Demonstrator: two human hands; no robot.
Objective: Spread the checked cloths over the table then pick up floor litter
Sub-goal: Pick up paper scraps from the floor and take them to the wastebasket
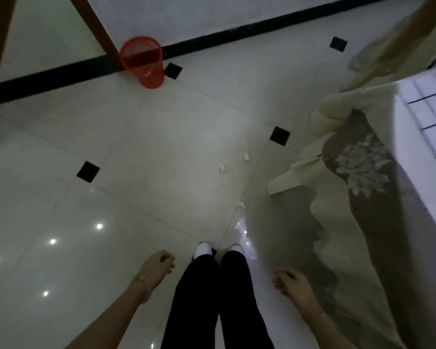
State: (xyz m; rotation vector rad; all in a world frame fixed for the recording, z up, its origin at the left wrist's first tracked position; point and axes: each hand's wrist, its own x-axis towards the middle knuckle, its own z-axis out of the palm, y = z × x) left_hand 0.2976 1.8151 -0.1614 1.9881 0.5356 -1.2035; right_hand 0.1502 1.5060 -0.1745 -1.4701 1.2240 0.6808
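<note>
Litter (222, 169) well ahead of fingers (168, 262)

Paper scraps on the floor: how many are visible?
3 scraps: one near the shoes, two farther out by the tablecloth. A faint spot left is unclear; more may hide under it.

Glossy white tiled floor (136, 137), black skirting (212, 39)

Floor (141, 137): glossy pale tiles with small black inset squares (88, 172). Red mesh bin (142, 62) upright by the black skirting (61, 81). 3 white scraps mid-floor: far scrap (246, 156) near left scrap (222, 169); near scrap (241, 204) apart, towards 2 white shoes (203, 248)
</note>
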